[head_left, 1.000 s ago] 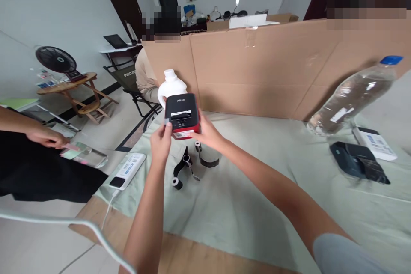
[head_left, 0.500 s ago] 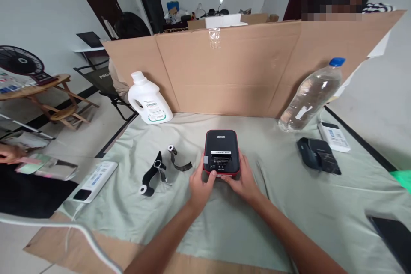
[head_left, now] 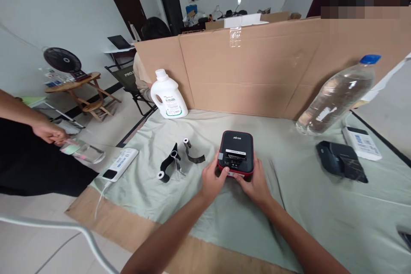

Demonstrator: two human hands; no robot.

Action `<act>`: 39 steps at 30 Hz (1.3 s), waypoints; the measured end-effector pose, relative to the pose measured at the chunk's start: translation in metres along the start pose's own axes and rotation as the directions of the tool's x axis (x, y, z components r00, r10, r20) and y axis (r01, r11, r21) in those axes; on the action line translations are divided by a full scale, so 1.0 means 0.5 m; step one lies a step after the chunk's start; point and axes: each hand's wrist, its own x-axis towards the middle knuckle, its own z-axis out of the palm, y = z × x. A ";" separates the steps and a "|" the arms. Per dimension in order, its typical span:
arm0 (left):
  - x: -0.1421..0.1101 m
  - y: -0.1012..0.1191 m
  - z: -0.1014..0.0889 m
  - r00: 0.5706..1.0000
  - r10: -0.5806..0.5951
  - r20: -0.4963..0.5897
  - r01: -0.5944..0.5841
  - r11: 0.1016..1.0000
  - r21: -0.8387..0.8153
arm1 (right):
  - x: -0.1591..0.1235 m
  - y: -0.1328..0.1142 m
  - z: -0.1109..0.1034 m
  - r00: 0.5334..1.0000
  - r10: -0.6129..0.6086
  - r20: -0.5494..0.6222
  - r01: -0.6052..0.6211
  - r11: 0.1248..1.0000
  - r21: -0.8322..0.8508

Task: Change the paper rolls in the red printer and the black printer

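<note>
**Printer set between both hands on the cloth**

Where the pale green cloth [head_left: 308, 205] gives out at the near side, a strip of bare tabletop [head_left: 105, 218] runs along the edge, and the cardboard wall [head_left: 257, 68] closes off the far side. The widest open stretch of cloth lies in front of the person's arms and off to the right, toward the dark device [head_left: 341, 161] and the white box [head_left: 361, 142] beside it. A clear water bottle [head_left: 335, 96] leans against the cardboard at the right; a white detergent jug [head_left: 168, 96] stands at its left end. Near the left edge a white power strip [head_left: 120, 164] lies on the cloth, and another person's hand [head_left: 48, 132] holds something beyond that edge.

The black-and-red label printer [head_left: 236, 153] rests flat on the cloth near the middle. The left hand [head_left: 212, 178] grips its near left corner, fingers curled against the side and thumb up on the casing. The right hand [head_left: 255, 180] clasps the near right side, fingers touching the front edge. Just left of the left hand, well clear of the printer, lie loose black ribbon strips on small rolls [head_left: 175, 160].
</note>
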 end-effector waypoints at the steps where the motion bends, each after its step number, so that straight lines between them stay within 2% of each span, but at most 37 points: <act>1: 0.001 0.002 0.000 1.000 -0.004 0.004 0.004 1.000 -0.005 | -0.001 0.000 0.000 1.000 0.004 -0.001 -0.004 1.000 -0.003; 6: 0.003 0.007 -0.003 0.999 -0.039 0.021 0.039 0.999 -0.015 | -0.001 -0.006 0.000 0.999 0.051 0.000 -0.051 0.999 -0.019; 13: 0.008 -0.001 -0.007 0.999 -0.013 0.033 0.015 0.998 -0.064 | -0.003 -0.002 0.001 0.998 0.068 -0.008 -0.068 0.997 -0.021; 17: 0.017 0.001 -0.024 0.988 0.151 -0.041 -0.151 0.988 0.015 | -0.005 0.001 0.002 0.997 0.073 -0.011 -0.073 0.997 -0.017; 21: 0.032 0.013 -0.059 0.932 0.343 -0.118 -0.330 0.937 0.118 | -0.004 0.000 0.000 0.997 0.079 0.002 -0.079 0.997 -0.013; 23: 0.040 0.017 -0.074 0.920 0.389 -0.056 -0.373 0.909 0.186 | -0.004 0.001 0.000 0.997 0.071 0.005 -0.071 0.997 -0.007; 25: 0.046 0.018 -0.083 0.910 0.409 0.066 -0.412 0.879 0.241 | -0.004 0.004 0.001 0.998 0.061 0.004 -0.061 0.998 -0.005; 27: 0.049 0.015 -0.082 0.893 0.425 0.148 -0.450 0.849 0.277 | -0.005 0.007 0.002 0.998 0.055 -0.001 -0.055 0.998 -0.009; 31: 0.044 0.007 -0.066 0.867 0.469 0.169 -0.499 0.805 0.323 | -0.005 0.007 0.002 0.999 0.051 -0.004 -0.051 0.999 -0.012; 36: 0.036 0.008 -0.045 0.866 0.488 0.112 -0.498 0.814 0.300 | -0.003 0.005 0.001 0.999 0.053 0.008 -0.053 0.999 -0.015; 39: 0.042 0.013 -0.035 0.890 0.451 0.063 -0.450 0.849 0.276 | -0.003 0.009 0.002 0.999 0.052 0.001 -0.052 0.998 -0.023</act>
